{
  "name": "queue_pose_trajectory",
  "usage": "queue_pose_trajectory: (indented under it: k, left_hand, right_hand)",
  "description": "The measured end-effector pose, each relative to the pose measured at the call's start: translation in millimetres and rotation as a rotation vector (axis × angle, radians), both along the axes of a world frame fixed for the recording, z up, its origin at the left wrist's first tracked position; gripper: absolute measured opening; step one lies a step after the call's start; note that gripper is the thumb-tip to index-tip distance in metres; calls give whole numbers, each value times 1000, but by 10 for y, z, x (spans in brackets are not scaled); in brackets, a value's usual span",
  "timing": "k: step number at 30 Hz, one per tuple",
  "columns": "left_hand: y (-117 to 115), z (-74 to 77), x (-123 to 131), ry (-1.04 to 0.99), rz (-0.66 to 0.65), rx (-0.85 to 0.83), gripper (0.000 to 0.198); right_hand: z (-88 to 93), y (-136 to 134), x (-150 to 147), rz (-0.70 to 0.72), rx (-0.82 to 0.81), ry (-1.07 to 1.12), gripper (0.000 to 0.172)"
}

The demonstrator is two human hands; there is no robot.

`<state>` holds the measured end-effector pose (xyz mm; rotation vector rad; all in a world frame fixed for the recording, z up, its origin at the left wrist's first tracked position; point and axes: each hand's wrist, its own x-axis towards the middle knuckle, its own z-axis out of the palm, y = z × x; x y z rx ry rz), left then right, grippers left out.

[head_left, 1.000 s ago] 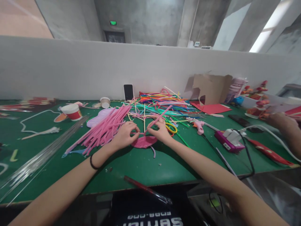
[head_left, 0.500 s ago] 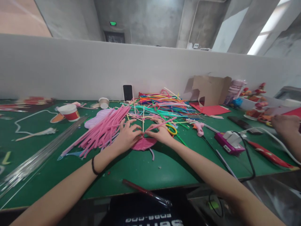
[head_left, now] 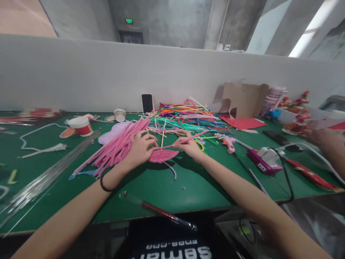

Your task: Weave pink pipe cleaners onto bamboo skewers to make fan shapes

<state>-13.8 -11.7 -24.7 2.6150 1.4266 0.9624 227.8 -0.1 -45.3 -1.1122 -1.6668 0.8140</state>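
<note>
Head view: left hand [head_left: 140,148] and right hand [head_left: 189,145], fingers pinched on one pink pipe cleaner [head_left: 167,146]; white shirt lettering [head_left: 172,251] illegible.

Two paper cups stood on the surface [head_left: 175,192]: a red-and-white cup [head_left: 81,126] and a smaller plain cup [head_left: 120,115]. There were two phones, an upright phone [head_left: 147,103] and a flat phone [head_left: 275,136]. One glue gun [head_left: 228,144], one purple power strip [head_left: 262,162], one cardboard sheet [head_left: 242,99], one red sheet [head_left: 242,123], one pink fan-shaped piece [head_left: 163,155] and one red tube [head_left: 159,212] were there. Stems made two heaps, the pink heap [head_left: 115,151] and the mixed-colour heap [head_left: 188,115], each beyond counting. One single pink stem [head_left: 198,135] lay apart. Three hands showed: the left hand [head_left: 140,147], the right hand [head_left: 188,146] and one other person's hand [head_left: 320,138].
</note>
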Motion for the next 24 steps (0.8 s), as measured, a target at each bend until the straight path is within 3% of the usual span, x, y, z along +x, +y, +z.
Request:
queue_pose_trajectory:
  k: [6,12,16,18,20,22,24]
  left_hand:
    - [80,4,-71,-76,-15,-89,14]
    - [88,-52,-68,-185,-124,-250,19]
    - [12,-29,12,-624,-59,-342,34]
    - [-30,27,33,-947,-18,-528,54]
    - [-68,95,31,-1198,-99,-880,63]
    - [-99,150,20,-1288,-251,-1189,59]
    - [-123,177,17,-1301,-332,-1263,52]
  right_hand:
    - [52,-36,-75,2,-126,149,11]
    - [40,-7,-162,75,-301,367,19]
    - [159,-20,-144,92,-207,570,25]
    - [259,-59,-114,106,-117,615,27]
    - [368,-125,-88,145,-12,604,27]
    - [473,-208,-71,192,104,534,26]
    - [563,-289,-64,233,189,437,25]
